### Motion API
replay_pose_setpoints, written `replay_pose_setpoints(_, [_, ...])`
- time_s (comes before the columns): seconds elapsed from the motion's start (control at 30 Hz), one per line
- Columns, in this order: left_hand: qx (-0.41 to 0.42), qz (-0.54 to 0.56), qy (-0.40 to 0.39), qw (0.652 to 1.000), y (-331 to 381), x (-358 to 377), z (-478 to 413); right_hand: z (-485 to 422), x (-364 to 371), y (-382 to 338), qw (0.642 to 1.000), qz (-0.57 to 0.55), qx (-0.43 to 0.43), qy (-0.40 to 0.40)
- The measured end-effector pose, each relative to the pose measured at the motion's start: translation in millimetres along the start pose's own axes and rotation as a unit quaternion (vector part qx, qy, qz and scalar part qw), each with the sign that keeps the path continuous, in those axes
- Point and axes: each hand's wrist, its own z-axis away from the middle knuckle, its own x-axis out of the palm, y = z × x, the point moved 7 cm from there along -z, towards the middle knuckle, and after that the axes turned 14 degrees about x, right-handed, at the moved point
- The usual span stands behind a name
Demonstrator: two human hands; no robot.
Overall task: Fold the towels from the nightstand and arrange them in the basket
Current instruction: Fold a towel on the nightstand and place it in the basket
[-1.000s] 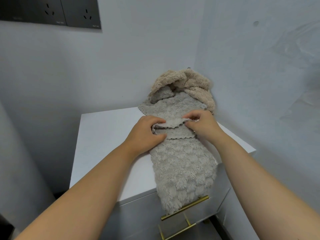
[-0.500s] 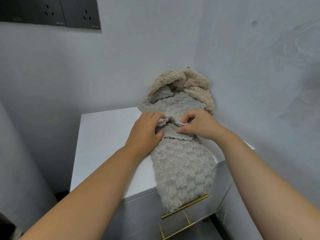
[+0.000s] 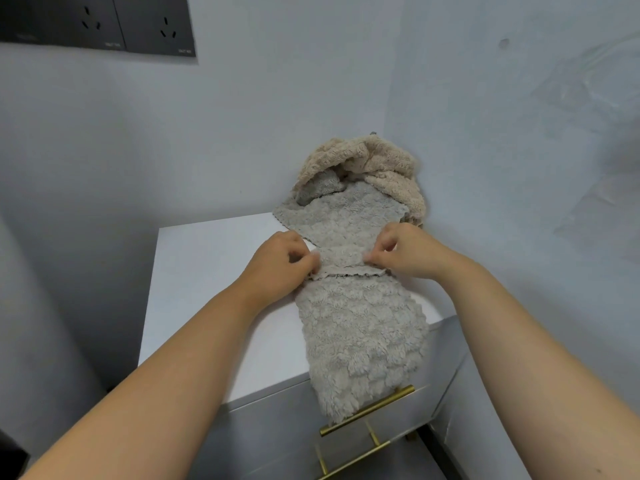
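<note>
Pinching, apparently, grey towel (image 3: pixel 360 327): left hand (image 3: pixel 277 268), right hand (image 3: pixel 405 251).

I count two hands on screen, the left hand (image 3: pixel 280 263) and the right hand (image 3: pixel 407 252), and one nightstand (image 3: pixel 207 271) with two brass handles (image 3: pixel 374 408) (image 3: pixel 349 459). One beige towel (image 3: pixel 384 161); one grey towel (image 3: pixel 360 334), possibly two. Two wall sockets (image 3: pixel 91 24) (image 3: pixel 168 27).

Head-worn view, facing forward and down, close over nightstand (image 3: pixel 214 289)
</note>
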Motion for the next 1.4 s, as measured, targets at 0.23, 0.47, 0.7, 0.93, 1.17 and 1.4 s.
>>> replay_pose_setpoints(0.23, [-0.076,-0.038,-0.008,0.996,-13,0,0,-2,6,-3,0.999,-0.032,0.011,0.0])
replay_pose_setpoints(0.47, [-0.115,0.05,-0.08,0.989,-18,-1,1,-4,8,-1,0.998,0.027,0.02,-0.049])
replay_pose_setpoints(0.7, [-0.107,0.073,0.014,0.991,-23,-13,-1,-7,3,2,0.996,-0.083,0.031,0.025])
replay_pose_setpoints(0.93, [-0.025,-0.027,0.147,0.988,-4,-25,-4,-4,-8,-5,0.98,-0.139,0.006,0.142])
replay_pose_setpoints(1.17, [0.036,-0.042,0.074,0.996,-1,-16,-2,-8,-5,3,0.992,-0.093,0.004,0.086])
replay_pose_setpoints(1.4, [0.04,0.014,0.033,0.999,-2,-9,-2,-3,-12,1,0.998,-0.054,-0.013,0.008])
